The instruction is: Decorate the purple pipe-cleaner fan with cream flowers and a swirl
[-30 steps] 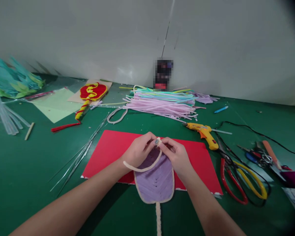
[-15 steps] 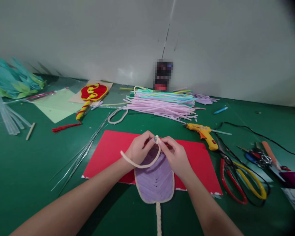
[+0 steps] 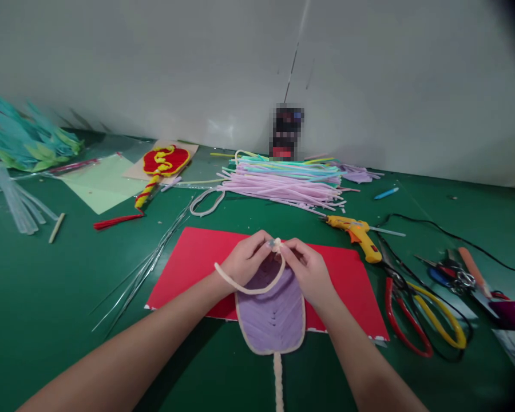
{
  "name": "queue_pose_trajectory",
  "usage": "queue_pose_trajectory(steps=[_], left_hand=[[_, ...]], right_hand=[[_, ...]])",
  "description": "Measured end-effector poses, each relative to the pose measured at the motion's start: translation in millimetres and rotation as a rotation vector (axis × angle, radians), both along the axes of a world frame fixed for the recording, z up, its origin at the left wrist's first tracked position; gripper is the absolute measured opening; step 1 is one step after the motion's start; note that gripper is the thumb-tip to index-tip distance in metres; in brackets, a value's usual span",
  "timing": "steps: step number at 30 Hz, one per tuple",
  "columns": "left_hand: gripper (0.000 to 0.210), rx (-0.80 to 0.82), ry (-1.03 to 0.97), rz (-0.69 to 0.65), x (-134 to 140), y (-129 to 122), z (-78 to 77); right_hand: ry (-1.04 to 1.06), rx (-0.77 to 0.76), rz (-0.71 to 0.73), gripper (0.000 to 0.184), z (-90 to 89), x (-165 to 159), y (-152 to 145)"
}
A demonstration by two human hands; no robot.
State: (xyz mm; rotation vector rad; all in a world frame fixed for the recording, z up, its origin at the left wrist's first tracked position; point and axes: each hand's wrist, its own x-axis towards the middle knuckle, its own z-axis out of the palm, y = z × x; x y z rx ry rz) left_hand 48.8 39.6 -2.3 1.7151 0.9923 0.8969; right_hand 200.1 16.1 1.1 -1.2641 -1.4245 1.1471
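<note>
Both hands meet over a purple fan (image 3: 271, 323) with a cream edge and a twisted cream handle (image 3: 278, 380). My left hand (image 3: 246, 260) pinches one side of a cream pipe cleaner (image 3: 251, 290), bent into a small knot at the fingertips. On the other side of that knot, my right hand (image 3: 306, 269) pinches it between thumb and forefinger. The pipe cleaner's long free end curves down and left across my left wrist. Beneath the fan's upper part lies a red sheet (image 3: 347, 286). My hands hide the fan's top edge.
A pile of pastel pipe cleaners (image 3: 283, 183) lies at the back. To the right are a yellow glue gun (image 3: 356, 233), red-and-yellow-handled pliers (image 3: 405, 309) and a black cord. Thin wires (image 3: 154, 257) and a red-and-yellow fan (image 3: 167, 161) lie to the left.
The fingertips have shifted very slightly around the small knot of the pipe cleaner. Otherwise the view has moved only a little; both hands keep their pinch.
</note>
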Motion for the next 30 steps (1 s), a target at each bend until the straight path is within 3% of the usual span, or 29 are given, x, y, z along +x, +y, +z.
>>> queue_pose_trajectory(steps=[11, 19, 30], left_hand=[[0.015, -0.033, -0.049, -0.106, -1.9, 3.4, -0.9], [0.013, 0.007, -0.012, -0.099, -4.4, 1.9, 3.6], [0.022, -0.094, -0.016, -0.094, -3.2, 0.7, 8.1]], right_hand=[[-0.095, 0.056, -0.003, 0.021, 1.5, 1.9, -0.3], [-0.004, -0.019, 0.04, 0.023, 1.2, 2.0, 0.3], [-0.059, -0.01, 0.089, 0.024, 4.3, 1.9, -0.9]])
